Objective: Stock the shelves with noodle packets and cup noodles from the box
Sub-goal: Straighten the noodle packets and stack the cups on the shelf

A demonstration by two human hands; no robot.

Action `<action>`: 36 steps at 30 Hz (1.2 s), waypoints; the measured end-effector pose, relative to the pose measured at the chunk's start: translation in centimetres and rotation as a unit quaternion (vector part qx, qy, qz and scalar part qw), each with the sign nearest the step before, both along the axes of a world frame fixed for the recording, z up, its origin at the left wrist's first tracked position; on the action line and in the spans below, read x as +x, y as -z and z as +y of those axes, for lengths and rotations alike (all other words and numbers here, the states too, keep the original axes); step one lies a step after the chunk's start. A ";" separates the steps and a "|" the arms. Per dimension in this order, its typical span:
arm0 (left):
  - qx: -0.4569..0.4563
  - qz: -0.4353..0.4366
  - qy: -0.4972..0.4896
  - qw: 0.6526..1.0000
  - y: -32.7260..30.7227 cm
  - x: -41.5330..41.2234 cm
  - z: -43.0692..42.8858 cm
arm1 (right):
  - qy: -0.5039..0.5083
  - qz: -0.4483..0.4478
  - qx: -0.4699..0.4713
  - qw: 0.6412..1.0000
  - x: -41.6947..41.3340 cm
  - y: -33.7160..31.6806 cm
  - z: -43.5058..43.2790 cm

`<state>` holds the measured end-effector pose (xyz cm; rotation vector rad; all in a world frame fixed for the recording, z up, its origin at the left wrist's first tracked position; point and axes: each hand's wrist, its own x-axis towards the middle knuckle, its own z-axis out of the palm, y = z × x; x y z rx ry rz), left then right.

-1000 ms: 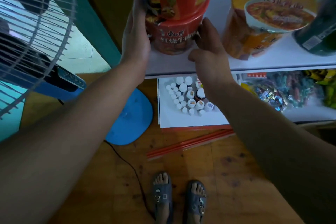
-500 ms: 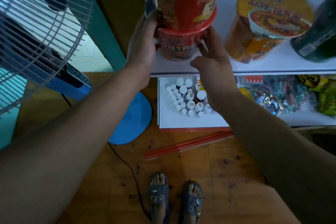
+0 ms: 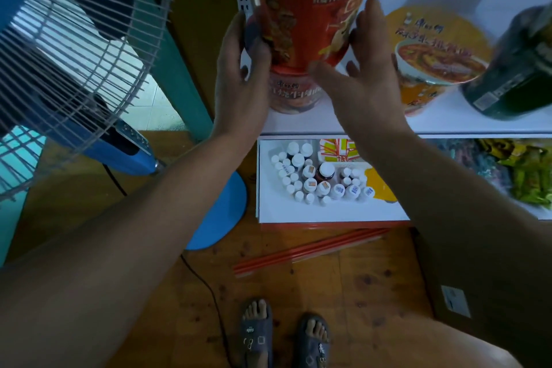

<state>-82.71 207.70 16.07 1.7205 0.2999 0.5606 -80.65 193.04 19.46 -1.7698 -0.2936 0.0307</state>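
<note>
Single wide-angle view from a camera worn on the person's head, facing forward and steeply down. The frame runs from the shelf at the top to the person's own feet on the floor at the bottom edge. Range is close: both forearms enter from the lower corners, the left hand and right hand reach the cup at top centre, where the frame cuts it off, and a fan fills the left margin.

upright red cup noodle stacked atop another red cup on white shelf.
</note>
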 end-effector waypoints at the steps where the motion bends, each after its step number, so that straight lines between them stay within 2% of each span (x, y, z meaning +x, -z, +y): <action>1: 0.020 -0.017 0.024 0.999 0.0 -0.1 0.0 | -0.012 -0.010 -0.014 1.000 0.5 -0.1 0.1; 5: 0.098 -0.003 0.046 0.994 -0.9 -0.5 -0.4 | 0.021 -0.045 -0.018 0.999 1.2 0.2 0.0; 10: 0.047 -0.001 0.072 0.996 -2.4 -0.1 -0.1 | 0.043 -0.048 -0.026 0.998 0.5 1.1 -0.5; 16: 0.055 -0.002 0.063 0.997 -2.7 0.6 0.4 | 0.052 -0.022 -0.035 0.998 0.6 0.5 -0.4; 23: 0.115 -0.056 0.047 0.991 -3.1 -0.1 -0.4 | -0.025 0.025 0.101 0.994 1.0 -1.0 -0.7; 27: 0.145 -0.061 0.052 0.986 -3.8 -0.6 -0.3 | -0.019 0.050 0.130 0.990 1.4 -2.6 -0.5; 31: 0.084 -0.079 0.112 0.987 -4.6 -0.3 0.0 | -0.012 0.057 0.141 0.988 2.0 -3.5 -0.5; 36: 0.002 -0.025 0.123 0.992 -5.1 0.6 1.1 | -0.039 0.066 0.196 0.978 2.6 -4.0 -1.3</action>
